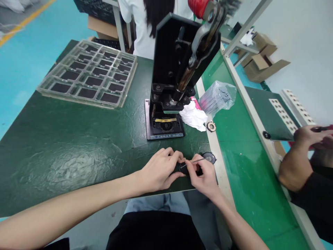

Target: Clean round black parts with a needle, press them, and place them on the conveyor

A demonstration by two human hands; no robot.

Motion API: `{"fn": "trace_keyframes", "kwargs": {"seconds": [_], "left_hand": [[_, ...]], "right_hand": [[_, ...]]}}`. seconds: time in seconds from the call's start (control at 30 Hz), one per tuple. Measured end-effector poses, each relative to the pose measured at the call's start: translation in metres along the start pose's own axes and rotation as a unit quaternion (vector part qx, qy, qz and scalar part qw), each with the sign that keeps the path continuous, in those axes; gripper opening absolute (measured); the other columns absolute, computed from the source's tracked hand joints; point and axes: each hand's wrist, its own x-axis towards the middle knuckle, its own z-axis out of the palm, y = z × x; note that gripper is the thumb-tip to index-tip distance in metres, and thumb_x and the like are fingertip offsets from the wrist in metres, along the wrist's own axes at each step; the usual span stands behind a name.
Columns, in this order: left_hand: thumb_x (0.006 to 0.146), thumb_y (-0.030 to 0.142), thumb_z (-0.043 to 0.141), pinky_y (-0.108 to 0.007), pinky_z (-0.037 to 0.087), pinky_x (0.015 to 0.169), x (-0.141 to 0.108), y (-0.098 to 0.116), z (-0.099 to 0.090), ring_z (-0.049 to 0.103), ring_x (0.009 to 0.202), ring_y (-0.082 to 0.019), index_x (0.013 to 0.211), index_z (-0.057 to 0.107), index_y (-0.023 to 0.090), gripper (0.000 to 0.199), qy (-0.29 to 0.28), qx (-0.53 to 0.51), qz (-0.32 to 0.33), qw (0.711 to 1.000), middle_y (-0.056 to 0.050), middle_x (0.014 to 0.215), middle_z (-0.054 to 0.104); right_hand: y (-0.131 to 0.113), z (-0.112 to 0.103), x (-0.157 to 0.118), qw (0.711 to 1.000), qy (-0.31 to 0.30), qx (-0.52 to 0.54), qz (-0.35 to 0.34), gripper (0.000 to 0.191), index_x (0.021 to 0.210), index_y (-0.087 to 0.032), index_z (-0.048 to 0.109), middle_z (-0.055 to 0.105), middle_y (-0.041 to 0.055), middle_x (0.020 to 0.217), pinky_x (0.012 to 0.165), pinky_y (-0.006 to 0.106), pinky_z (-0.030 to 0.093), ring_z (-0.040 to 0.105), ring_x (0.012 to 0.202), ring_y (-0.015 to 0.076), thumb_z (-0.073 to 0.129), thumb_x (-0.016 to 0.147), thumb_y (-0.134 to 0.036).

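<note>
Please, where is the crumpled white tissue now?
In the head view, the crumpled white tissue lies on the green mat, just right of the black hand press, next to a small round disc and below a clear plastic bag.

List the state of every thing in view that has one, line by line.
Left hand, gripping a small black part
Right hand, pinching a thin metal pin against that part
Hand press, lever raised
Clear plastic tray, dark pieces in its cells
Clear plastic bag, puffed up
White tissue, crumpled
</note>
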Motion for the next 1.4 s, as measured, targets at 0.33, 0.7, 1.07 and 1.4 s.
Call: {"fn": "trace_keyframes", "kwargs": {"seconds": [0.33, 0.7, 1.07, 1.4], "left_hand": [[0.095, 0.027, 0.067, -0.040, 0.048, 0.083, 0.003, -0.002, -0.001, 0.065, 0.095, -0.026, 0.111, 0.046, 0.019, 0.028, -0.008, -0.009, -0.016, 1.000, -0.006, 0.106, 0.071], [0.090, 0.034, 0.072, -0.045, 0.054, 0.090, 0.004, -0.003, -0.001, 0.064, 0.107, -0.029, 0.127, 0.045, 0.017, 0.049, 0.012, -0.011, -0.004, 1.000, -0.013, 0.122, 0.068], [0.092, 0.029, 0.073, -0.040, 0.056, 0.088, 0.004, -0.005, 0.002, 0.065, 0.103, -0.026, 0.121, 0.050, 0.020, 0.038, -0.005, -0.078, -0.016, 0.997, -0.008, 0.112, 0.071], [0.092, 0.031, 0.075, -0.040, 0.055, 0.089, 0.004, -0.008, 0.000, 0.064, 0.104, -0.025, 0.117, 0.051, 0.020, 0.037, -0.013, -0.101, -0.012, 0.995, -0.006, 0.110, 0.074]], "right_hand": [[-0.009, -0.003, -0.003, 0.995, 0.094, 0.040, 0.020, 0.020, 0.079, -0.018, 0.065, 0.071, 0.0038, 0.073, 0.060, 0.026, 0.053, 0.066, 0.066, 0.0139, 0.057, 0.097, -0.013], [-0.009, 0.002, 0.001, 0.966, 0.129, 0.145, 0.170, 0.031, 0.079, -0.017, 0.068, 0.072, 0.0042, 0.070, 0.044, 0.021, 0.051, 0.059, 0.047, 0.0101, 0.062, 0.098, -0.041], [-0.007, 0.006, -0.003, 0.968, 0.018, 0.184, 0.170, 0.031, 0.082, -0.017, 0.067, 0.070, 0.0028, 0.068, 0.047, 0.021, 0.050, 0.061, 0.051, 0.0102, 0.059, 0.101, -0.040], [0.001, -0.010, 0.002, 0.963, 0.209, 0.085, 0.147, 0.022, 0.108, -0.019, 0.069, 0.067, 0.0009, 0.075, 0.054, 0.023, 0.048, 0.058, 0.060, 0.0104, 0.049, 0.106, -0.029]]}}
